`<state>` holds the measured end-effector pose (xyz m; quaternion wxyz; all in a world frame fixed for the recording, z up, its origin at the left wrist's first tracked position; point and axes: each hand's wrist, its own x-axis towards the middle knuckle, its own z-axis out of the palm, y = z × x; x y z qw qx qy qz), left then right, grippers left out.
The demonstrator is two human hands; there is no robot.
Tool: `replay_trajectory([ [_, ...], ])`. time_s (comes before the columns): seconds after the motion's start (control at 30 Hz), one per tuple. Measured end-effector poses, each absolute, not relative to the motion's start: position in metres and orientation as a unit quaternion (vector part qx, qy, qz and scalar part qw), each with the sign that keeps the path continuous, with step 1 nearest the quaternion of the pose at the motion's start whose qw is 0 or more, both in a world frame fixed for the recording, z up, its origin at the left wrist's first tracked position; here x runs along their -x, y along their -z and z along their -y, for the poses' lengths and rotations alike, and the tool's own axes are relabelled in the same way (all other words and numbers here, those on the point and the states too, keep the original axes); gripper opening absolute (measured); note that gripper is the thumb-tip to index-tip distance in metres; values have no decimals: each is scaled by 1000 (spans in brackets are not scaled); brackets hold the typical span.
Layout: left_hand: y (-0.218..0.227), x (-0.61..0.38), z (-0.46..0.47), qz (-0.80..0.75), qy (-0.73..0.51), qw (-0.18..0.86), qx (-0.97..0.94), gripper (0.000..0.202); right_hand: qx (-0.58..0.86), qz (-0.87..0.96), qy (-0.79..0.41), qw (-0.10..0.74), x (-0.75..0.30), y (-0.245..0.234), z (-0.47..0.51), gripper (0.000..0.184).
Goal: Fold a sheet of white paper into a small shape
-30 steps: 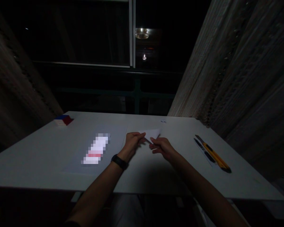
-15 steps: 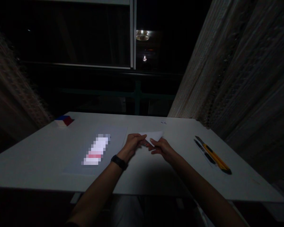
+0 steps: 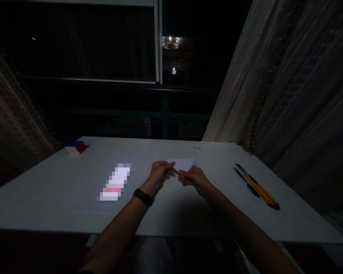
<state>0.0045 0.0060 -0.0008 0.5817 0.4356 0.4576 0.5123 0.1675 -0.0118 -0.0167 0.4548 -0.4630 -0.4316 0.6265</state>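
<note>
A white piece of folded paper (image 3: 184,164), roughly triangular, is held just above the table between both hands. My left hand (image 3: 161,172) pinches its left edge, thumb on top. My right hand (image 3: 194,177) grips the lower right edge, with the thumb pressed near the middle of the fold. The fingers beneath the paper are partly hidden. A dark band (image 3: 143,196) circles my left wrist.
On the white table (image 3: 217,213), a lit, blurred-out phone (image 3: 116,182) lies on a paper sheet (image 3: 87,203) at left. A colored cube (image 3: 76,147) sits far left. A yellow utility knife (image 3: 261,189) and a dark pen (image 3: 247,182) lie right. Curtains (image 3: 240,83) flank the table.
My right thumb has slid slightly left and down along the paper's edge, and the right fingers have curled in closer. The paper now looks a little flatter. The view has shifted slightly.
</note>
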Motion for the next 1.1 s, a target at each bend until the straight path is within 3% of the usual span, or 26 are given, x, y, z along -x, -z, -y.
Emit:
replay_trajectory([
  [0.5, -5, -7, -1, -469, -525, 514, -490, 32, 459, 452, -611, 460, -172, 20, 6, 31],
  [0.83, -1, -11, -1, -486, -512, 493, -508, 32, 450, 406, -600, 522, -172, 18, 3, 36],
  [1.1, -1, -10, -1, -456, -485, 541, -513, 31, 434, 363, -571, 595, -170, 17, 6, 31],
])
